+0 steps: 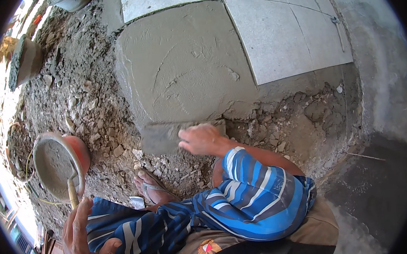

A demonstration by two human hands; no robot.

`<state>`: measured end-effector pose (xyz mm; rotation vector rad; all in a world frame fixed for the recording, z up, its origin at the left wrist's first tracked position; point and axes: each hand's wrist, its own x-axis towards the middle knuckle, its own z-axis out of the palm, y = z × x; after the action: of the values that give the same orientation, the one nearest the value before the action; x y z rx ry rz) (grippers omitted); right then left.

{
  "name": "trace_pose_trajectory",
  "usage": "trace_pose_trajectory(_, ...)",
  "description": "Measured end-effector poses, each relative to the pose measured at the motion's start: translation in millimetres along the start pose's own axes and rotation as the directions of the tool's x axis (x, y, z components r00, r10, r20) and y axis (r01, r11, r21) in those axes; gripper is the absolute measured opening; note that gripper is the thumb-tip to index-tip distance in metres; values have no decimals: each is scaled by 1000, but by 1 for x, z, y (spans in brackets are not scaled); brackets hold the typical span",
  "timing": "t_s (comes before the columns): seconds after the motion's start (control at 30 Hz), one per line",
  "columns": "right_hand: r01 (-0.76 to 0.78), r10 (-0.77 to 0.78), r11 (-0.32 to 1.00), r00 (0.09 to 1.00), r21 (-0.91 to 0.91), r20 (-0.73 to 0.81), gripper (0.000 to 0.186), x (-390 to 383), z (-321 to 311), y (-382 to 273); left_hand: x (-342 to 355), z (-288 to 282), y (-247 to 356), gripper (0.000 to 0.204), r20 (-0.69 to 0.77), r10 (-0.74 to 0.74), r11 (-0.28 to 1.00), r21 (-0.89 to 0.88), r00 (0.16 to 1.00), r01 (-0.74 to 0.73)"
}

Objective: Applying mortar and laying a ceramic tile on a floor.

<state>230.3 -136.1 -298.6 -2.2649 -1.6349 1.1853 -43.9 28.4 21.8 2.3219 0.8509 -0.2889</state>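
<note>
Smoothing: the right hand (203, 139) is pressing a flat grey float (166, 136) against the near edge of the wet mortar bed (185, 67), fingers clamped over the float's top.
Right grip: closed on the float, which is lying at the hand's nine o'clock, its far end running along the bed's lower rim.
Left grip: the left hand (86, 241) is wrapping around the wooden handle of a trowel (72, 193); the handle is rising at the hand's twelve o'clock, its blade resting in the mortar pan (57, 163).
Done, by my reading: grey tiles (286, 31) are already lying at the bed's three o'clock and twelve o'clock, and the bed's top is looking spread and mostly level.
Left: the front edge is looking ragged, trowel arcs are showing in the surface, and no tile is sitting on the wet patch.
Around: loose rubble (99, 120) is lying at the bed's eight o'clock; a sandalled foot (151, 187) is resting at the float's six o'clock.
</note>
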Motion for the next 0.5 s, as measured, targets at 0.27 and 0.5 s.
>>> trace_pose_trajectory(0.27,-382,435,900,820,209,-373,43,-19,-46,59,-6,6,-9,98,-46,-161,986,-45,986,159)
trace_pose_trajectory(0.5,-468,561,826,628,314,-540,45,-4,-82,124,-5,-2,-12,68,20,-39,999,-9,999,40)
